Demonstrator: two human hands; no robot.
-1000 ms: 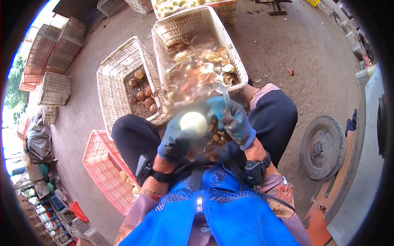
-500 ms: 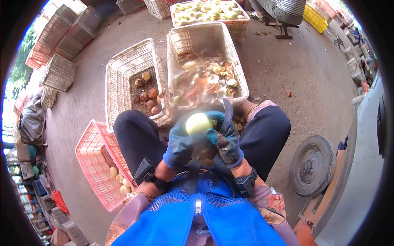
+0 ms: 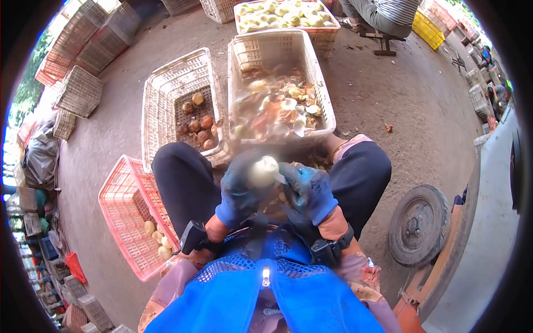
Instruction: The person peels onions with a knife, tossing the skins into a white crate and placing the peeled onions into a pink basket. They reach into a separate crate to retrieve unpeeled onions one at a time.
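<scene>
My left hand [image 3: 239,190], in a blue-and-grey work glove, is closed around a pale peeled onion [image 3: 262,171] between my knees. Close on its right, my gloved right hand [image 3: 311,191] is closed on a knife [image 3: 281,178]; only a short bit of its blade shows, against the onion's side. The knife's handle is hidden in the glove. Just beyond my hands stands a white crate [image 3: 330,111] with onion skins and cut scraps. Left of it, another white crate [image 3: 158,125] holds several brown unpeeled onions [image 3: 203,132].
A red crate [image 3: 119,191] with several pale onions [image 3: 158,236] lies by my left knee. Farther ahead is a crate heaped with peeled onions [image 3: 283,15]. A person [image 3: 383,16] sits at the upper right. A wheel [image 3: 419,225] is on my right; stacked crates [image 3: 83,91] stand left.
The onion has turned in my left hand and looks whiter. My right hand has rotated, bringing the knife from pointing up and away to lying against the onion.
</scene>
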